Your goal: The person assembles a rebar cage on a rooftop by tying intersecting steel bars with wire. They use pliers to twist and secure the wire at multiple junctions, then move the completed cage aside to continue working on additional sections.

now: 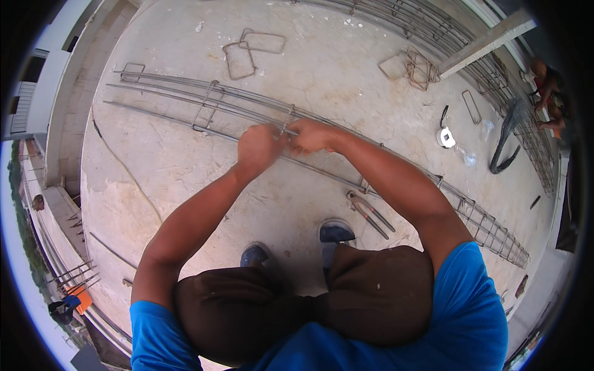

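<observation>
Crosswise, one cage (pixel 211 86) on floor (pixel 340 80), axis far-left to near-right. Left hand (pixel 261 148): closed, contents blurred, at cage's mid-length. Right hand (pixel 311 136): just right along cage, fingers bent, grip unreadable. Pincers (pixel 369 213): cage's near side.

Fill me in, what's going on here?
Someone is working bare-handed on a long rebar cage laid across a concrete floor. Their left hand and right hand are close together at one of its crosspieces; the left is blurred, so its exact grip isn't clear. Pincers lie near their feet, and a white tape measure lies off to the right.
</observation>
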### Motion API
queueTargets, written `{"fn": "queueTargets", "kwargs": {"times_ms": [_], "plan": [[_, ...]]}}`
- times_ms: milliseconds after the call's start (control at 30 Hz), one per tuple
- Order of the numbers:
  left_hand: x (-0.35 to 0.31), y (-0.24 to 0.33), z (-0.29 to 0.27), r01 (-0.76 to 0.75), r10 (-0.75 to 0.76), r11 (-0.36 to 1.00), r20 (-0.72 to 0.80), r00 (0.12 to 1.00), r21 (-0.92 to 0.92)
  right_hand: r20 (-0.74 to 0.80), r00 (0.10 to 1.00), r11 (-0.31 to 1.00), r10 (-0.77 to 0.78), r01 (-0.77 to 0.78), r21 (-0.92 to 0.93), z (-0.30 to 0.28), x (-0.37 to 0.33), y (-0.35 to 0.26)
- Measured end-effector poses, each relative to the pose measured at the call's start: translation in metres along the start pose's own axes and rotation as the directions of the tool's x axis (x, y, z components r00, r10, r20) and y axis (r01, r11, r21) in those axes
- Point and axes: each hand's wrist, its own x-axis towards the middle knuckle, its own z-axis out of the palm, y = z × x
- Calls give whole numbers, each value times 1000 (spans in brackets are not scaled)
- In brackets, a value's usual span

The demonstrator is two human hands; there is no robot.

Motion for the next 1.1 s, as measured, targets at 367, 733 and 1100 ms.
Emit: {"fn": "queueTargets", "kwargs": {"times_ms": [367,733,1100], "plan": [[-5,2,-3,5,-5,1000,5,1000,27,165,973,918,159,-208,338,-14,-10,-18],[-4,0,6,3,-3,1000,-37,999,-14,-226,974,982,-7,49,181,-1,-14,-11],[-8,5,7,86,-91,988,-36,995,-129,-684,727,952,-61,248,180,25,6,-3]]}}
